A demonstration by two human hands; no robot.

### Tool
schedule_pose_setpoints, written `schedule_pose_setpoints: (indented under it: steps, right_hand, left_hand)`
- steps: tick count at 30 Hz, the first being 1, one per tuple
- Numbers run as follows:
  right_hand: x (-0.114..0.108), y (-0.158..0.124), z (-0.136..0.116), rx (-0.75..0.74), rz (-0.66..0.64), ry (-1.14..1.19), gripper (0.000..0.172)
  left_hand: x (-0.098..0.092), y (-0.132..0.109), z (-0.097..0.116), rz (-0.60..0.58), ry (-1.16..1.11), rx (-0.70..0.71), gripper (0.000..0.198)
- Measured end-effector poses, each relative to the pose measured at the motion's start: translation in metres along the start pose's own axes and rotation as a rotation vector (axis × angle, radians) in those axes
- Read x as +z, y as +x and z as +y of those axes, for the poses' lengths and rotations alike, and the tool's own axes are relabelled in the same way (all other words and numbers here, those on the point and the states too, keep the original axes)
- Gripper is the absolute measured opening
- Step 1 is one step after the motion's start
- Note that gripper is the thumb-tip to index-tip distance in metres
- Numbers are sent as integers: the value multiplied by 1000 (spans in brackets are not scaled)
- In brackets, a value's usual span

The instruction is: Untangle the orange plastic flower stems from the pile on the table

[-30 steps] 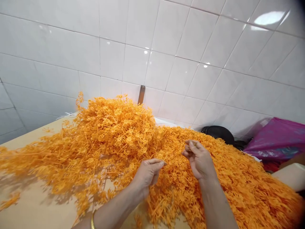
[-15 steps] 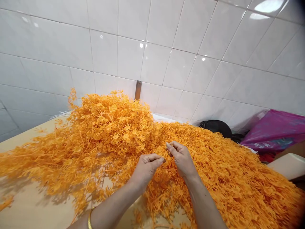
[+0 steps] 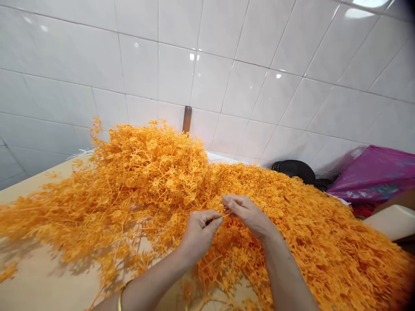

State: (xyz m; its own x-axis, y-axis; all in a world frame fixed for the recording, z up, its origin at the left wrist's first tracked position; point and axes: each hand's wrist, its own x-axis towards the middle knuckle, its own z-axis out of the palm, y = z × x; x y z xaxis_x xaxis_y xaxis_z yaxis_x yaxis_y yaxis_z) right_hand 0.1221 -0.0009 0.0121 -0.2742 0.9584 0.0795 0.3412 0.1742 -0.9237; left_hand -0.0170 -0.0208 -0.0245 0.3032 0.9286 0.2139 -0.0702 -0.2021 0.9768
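A big heap of orange plastic-looking sprigs (image 3: 155, 172) with small star-shaped heads covers most of the table. Over its middle, my left hand (image 3: 201, 233) pinches a thin orange stem (image 3: 227, 215) between thumb and forefinger. Close on its right, my right hand (image 3: 246, 214) is closed with its fingertips at the same stem. The stem's far end is hidden by my right fingers. A gold bangle (image 3: 119, 299) circles my left wrist.
The pale table top (image 3: 61, 280) shows at the front left. White wall tiles (image 3: 214, 82) rise behind, with a brown strip (image 3: 187, 119) against them. At the right lie a round black item (image 3: 296, 170), a purple bag (image 3: 372, 175) and a cream container (image 3: 392, 221).
My right hand has turned flatter, its fingertips now nearer my left ones. A thin orange stem now shows between the hands. The view has shifted slightly.
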Motion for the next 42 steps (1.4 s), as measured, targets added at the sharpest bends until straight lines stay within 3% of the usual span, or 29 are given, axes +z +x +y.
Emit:
schedule_pose_setpoints:
  steps: [2,4,8,12,13,14,16,20,24,28,33,42]
  right_hand:
    - [7,0,1,-46,-54,-40,38]
    - [14,2,2,-96,25,-66,38]
    - [14,7,7,-127,325,-80,38]
    - [-18,5,14,-47,859,44,33]
    - [-26,4,15,-68,951,106,31]
    - [-32,3,15,-76,953,118,27]
    - [-37,0,13,-86,848,97,18]
    - [-21,-2,0,-56,540,-85,26]
    - [-1,-8,-16,-162,318,-325,17]
    - [21,-15,-24,-209,63,-491,19]
    - [37,-11,-19,-246,62,-543,15]
    - [20,-3,-16,-222,97,-3,26]
  left_hand:
    - [0,0,-1,-1,-4,7,26]
    - [-2,1,1,7,-7,-3,27]
    - [-6,1,12,30,-77,-57,22]
    - [-7,-1,18,9,-166,-127,19]
    - [-8,0,17,22,-217,-161,19]
    - [-9,1,16,52,-286,-204,18]
    - [-15,6,12,142,-451,-297,13]
    - [-30,19,8,278,-687,-413,8]
    - [-35,24,12,324,-809,-459,7]
    - [-30,22,18,334,-863,-415,8]
    - [-26,18,26,260,-892,-277,10]
    - [-26,12,41,175,-1001,-194,15]
